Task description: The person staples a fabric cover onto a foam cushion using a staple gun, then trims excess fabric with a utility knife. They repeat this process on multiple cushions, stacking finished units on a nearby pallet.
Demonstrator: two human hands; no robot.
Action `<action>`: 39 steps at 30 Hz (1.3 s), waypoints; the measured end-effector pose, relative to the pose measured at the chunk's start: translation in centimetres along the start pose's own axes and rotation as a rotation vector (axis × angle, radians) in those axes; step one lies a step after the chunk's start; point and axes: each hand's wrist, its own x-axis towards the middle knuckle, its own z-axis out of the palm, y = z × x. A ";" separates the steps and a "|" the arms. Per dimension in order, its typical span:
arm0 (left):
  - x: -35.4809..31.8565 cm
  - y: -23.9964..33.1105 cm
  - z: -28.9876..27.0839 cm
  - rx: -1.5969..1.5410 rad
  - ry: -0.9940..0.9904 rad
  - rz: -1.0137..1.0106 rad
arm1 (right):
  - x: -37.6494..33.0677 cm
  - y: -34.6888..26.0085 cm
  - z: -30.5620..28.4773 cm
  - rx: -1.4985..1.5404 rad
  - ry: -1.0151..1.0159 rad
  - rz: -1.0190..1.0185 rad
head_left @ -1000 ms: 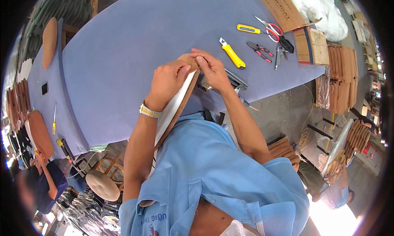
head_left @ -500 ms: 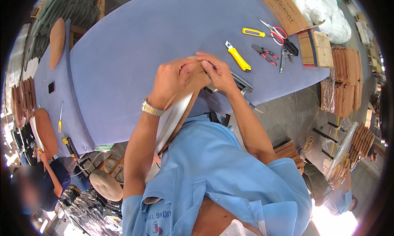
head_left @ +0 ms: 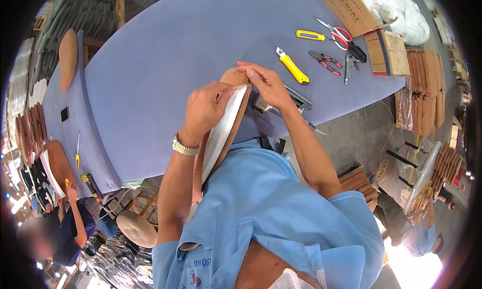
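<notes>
Over the near edge of the tabletop point(head_left: 145, 98), holding the brown-and-white pad point(head_left: 224, 126) with fingers of left hand point(head_left: 202, 107) and right hand point(head_left: 269, 89) clamped on its far end, probably light, soft-skinned, stiffer beneath, best gripped by the brown rim point(head_left: 239, 109).

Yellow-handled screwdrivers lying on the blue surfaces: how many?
2: one screwdriver beside the red-handled scissors, upper right; the second screwdriver at far left, near a small black rectangle. Others may be hidden.
</notes>
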 end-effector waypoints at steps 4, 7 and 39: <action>1.1 -0.8 0.6 -0.139 -0.070 -0.264 | -0.5 0.1 0.2 -0.031 -0.008 -0.066; 1.6 -3.0 2.9 -0.405 -0.037 -0.383 | -0.6 -0.2 0.3 -0.075 0.002 -0.167; 6.1 -2.2 4.1 0.035 -0.138 -0.099 | 3.7 1.8 -2.2 0.053 -0.058 0.059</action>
